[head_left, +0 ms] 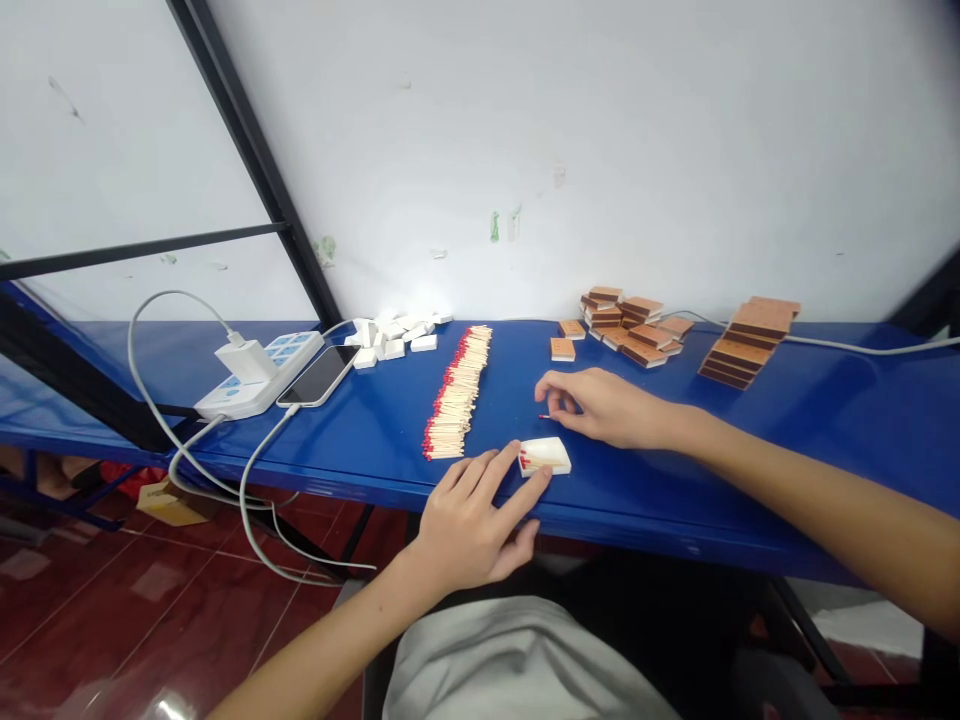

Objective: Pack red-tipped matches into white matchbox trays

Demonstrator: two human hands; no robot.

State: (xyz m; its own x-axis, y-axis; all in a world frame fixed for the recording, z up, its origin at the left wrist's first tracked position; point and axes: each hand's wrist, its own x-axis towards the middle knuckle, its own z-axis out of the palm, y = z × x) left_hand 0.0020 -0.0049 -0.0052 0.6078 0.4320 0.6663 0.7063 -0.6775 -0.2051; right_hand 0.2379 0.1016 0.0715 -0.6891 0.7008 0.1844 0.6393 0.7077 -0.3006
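A small white matchbox tray (553,452) lies near the table's front edge, with a few red-tipped matches inside along its near side. The fingers of my left hand (480,515) brace the tray at its left and near sides, steadying it. Just beyond the tray, my right hand (600,405) is closed in a pinch on a single match (544,417), its red head pointing left. To the left stretches a long row of loose matches (457,395), heads mostly leftward.
White matchbox trays (424,343) are heaped at the back left. Brown matchboxes (641,335) form a pile at the back right, beside a leaning stack of matchbox sleeves (750,342). A phone (319,376) and a power strip (262,375) with cables occupy the blue table's (847,440) left.
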